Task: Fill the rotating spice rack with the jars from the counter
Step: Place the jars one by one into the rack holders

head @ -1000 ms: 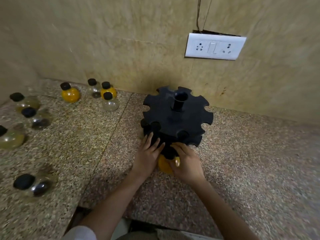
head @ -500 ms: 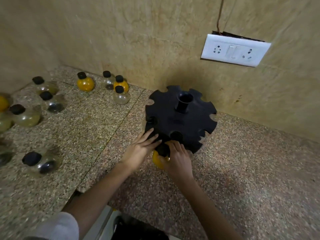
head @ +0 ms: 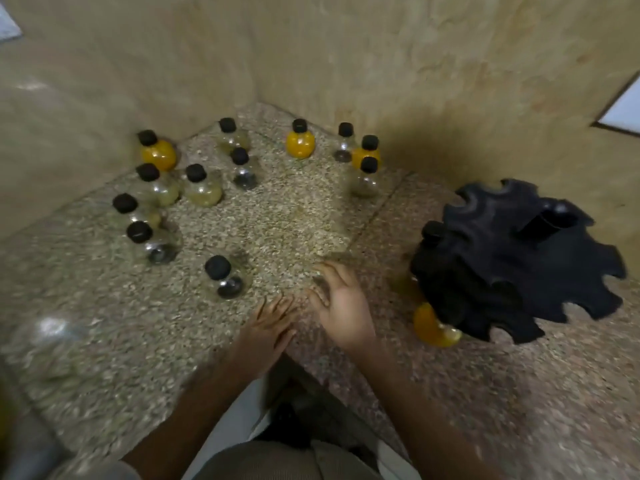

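Note:
The black spice rack (head: pixel 512 258) stands at the right of the counter, with notches around its rim. A yellow-filled jar (head: pixel 433 329) hangs in a notch at its near left side, and another black cap (head: pixel 433 232) shows in a notch further back. Several round black-capped jars stand at the left and back, among them a clear jar (head: pixel 223 277) nearest my hands and a yellow jar (head: pixel 300 140) by the wall. My left hand (head: pixel 273 318) and my right hand (head: pixel 341 299) hover empty over the counter, fingers spread, left of the rack.
The speckled granite counter (head: pixel 294 216) meets tiled walls in a corner at the back. A white switch plate (head: pixel 623 109) is on the right wall. The counter's front edge runs just below my wrists.
Both hands have left the rack and the yellow jar and moved left over the counter. The jar stays in its notch. The view has swung left, showing more jars.

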